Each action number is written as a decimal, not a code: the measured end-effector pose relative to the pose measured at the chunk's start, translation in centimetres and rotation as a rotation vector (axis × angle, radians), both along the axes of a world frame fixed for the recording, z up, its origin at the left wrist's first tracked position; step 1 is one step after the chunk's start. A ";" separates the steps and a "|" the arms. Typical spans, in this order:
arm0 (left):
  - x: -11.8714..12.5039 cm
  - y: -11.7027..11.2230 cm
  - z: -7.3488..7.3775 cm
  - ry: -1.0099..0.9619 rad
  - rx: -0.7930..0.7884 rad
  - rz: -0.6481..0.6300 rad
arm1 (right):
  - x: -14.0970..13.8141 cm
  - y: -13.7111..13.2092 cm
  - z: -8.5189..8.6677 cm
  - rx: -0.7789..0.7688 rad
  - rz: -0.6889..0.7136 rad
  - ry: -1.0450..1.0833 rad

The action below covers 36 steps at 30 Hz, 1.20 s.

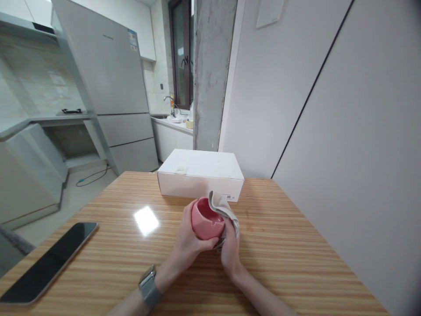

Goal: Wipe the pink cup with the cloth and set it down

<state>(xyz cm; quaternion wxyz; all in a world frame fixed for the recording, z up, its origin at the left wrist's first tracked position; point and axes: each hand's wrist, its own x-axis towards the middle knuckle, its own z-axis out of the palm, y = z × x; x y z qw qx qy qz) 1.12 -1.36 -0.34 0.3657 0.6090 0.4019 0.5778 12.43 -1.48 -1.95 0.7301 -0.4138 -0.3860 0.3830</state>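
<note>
My left hand (190,237) is wrapped round a small pink ashtray (205,224), a rounded bowl with a notch in its rim. It is tilted so that its hollow inside shows. A folded greyish-beige cloth (222,206) is gripped in my right hand (231,250). Part of that cloth lies over the ashtray's right rim, and more of it hangs below between the hands. The fingers of my right hand are partly hidden by the cloth. Both hands are close together above the wooden table (279,263).
Behind my hands, a closed white box (200,169) stands near the table's far edge. A black-screened phone (49,263) lies at the left edge. A white panelled wall (329,131) runs along the right. Beyond the table are a fridge (112,74) and a sink counter.
</note>
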 end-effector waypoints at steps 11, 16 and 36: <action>-0.7 0.7 -0.1 -0.150 -0.274 -0.092 | 1.0 0.6 0.8 -0.138 0.015 0.226; -0.4 0.6 0.2 -0.448 -0.460 -0.287 | 1.5 1.5 0.5 -0.174 0.059 0.322; -0.4 1.2 -1.1 -0.505 -0.506 -0.305 | 0.3 -0.4 -0.8 -0.016 -0.070 0.001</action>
